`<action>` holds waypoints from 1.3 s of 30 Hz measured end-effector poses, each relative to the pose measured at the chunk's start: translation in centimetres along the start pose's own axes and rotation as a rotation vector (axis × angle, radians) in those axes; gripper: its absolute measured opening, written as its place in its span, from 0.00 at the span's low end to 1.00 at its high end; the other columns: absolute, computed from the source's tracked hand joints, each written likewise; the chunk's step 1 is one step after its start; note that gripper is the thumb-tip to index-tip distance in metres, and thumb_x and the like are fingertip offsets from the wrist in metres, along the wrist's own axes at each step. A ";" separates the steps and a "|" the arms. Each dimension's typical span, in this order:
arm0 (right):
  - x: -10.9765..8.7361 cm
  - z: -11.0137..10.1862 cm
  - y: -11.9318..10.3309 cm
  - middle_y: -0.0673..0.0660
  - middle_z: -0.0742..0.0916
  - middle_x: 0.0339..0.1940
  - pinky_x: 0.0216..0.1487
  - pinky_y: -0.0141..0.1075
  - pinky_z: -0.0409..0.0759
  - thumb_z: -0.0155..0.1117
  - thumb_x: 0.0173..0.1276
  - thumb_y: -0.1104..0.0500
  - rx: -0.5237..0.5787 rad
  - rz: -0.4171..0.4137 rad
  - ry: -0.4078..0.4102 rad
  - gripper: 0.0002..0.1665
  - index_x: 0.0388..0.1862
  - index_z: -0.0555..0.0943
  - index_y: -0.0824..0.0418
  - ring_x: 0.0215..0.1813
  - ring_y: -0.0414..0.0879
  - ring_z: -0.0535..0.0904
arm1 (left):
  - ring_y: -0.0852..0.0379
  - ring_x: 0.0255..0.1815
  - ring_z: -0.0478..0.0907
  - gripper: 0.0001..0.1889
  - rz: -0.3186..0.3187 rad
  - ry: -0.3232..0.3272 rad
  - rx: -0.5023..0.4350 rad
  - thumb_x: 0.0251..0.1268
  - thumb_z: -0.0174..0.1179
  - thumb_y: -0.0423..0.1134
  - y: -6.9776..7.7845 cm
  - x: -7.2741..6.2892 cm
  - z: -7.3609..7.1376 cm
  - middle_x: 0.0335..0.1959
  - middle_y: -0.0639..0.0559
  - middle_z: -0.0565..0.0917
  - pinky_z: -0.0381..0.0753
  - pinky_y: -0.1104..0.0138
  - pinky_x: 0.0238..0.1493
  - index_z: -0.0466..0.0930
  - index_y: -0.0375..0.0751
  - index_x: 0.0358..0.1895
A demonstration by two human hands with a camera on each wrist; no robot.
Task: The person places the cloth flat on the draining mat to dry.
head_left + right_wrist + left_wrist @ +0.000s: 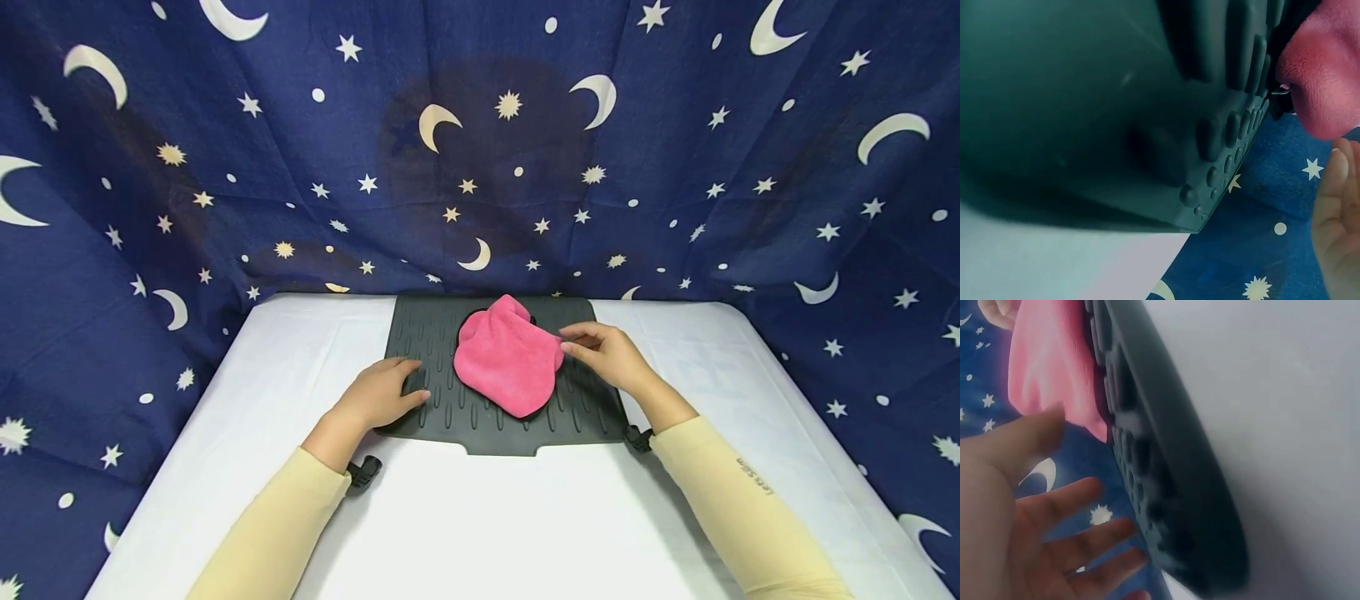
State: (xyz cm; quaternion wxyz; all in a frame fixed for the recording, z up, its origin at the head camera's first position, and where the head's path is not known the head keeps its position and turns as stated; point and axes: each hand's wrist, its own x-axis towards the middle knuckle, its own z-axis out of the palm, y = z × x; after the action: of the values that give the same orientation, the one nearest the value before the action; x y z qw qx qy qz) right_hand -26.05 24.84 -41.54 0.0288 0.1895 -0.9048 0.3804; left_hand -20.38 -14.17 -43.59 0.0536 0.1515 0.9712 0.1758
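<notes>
Wearing yellow sleeves [258, 533] in the foreground, over a white table [480, 517]. Holding the left hand [378, 392] loosely spread, grasping nothing, over the dark mat [420, 321], perhaps for steadying. Poising the right hand [611, 357] at the right corner of the pink cloth [510, 358], leaving unclear whether pinching or merely touching. Seeing the cloth draping mid-mat over something black [1280, 103], seemingly for covering it.

Pale yellow sleeves [262, 525] — dark "Lets slim" lettering [753, 477] on right one — small black wrist devices [365, 472]
</notes>
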 end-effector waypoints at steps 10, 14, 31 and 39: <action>0.7 0.4 0.2 0.62 0.85 0.58 0.55 0.52 0.81 0.67 0.72 0.52 0.010 0.090 -0.049 0.25 0.61 0.80 0.65 0.57 0.57 0.82 | 0.42 0.68 0.72 0.29 0.001 0.089 -0.040 0.73 0.57 0.55 2.0 3.0 1.2 0.67 0.43 0.77 0.70 0.48 0.67 0.73 0.44 0.70; 0.9 0.4 0.3 0.64 0.84 0.58 0.57 0.53 0.80 0.66 0.72 0.52 0.030 0.101 -0.074 0.26 0.62 0.79 0.67 0.57 0.58 0.82 | 0.42 0.67 0.73 0.28 -0.012 0.107 -0.058 0.74 0.57 0.54 2.6 3.9 1.6 0.65 0.43 0.78 0.71 0.49 0.67 0.73 0.43 0.69; 1.3 0.5 0.0 0.63 0.86 0.52 0.49 0.46 0.83 0.66 0.73 0.55 0.142 0.177 -0.152 0.21 0.60 0.81 0.63 0.50 0.60 0.84 | 0.48 0.47 0.78 0.19 -0.080 0.167 -0.189 0.70 0.64 0.48 4.3 5.8 3.0 0.38 0.53 0.84 0.77 0.55 0.50 0.81 0.42 0.58; 1.4 1.0 -0.1 0.61 0.87 0.46 0.47 0.50 0.84 0.68 0.70 0.58 0.164 0.165 -0.128 0.16 0.53 0.84 0.65 0.41 0.51 0.84 | 0.50 0.47 0.82 0.20 -0.090 0.162 -0.327 0.68 0.67 0.44 5.0 6.1 3.1 0.42 0.50 0.88 0.79 0.56 0.51 0.81 0.40 0.59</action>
State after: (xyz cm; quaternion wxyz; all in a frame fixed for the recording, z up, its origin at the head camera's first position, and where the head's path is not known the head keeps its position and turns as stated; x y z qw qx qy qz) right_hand -27.22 23.64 -41.85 -0.0759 0.1402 -0.8832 0.4411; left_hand -24.31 -6.83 -45.01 0.0072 0.0823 0.9366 0.3404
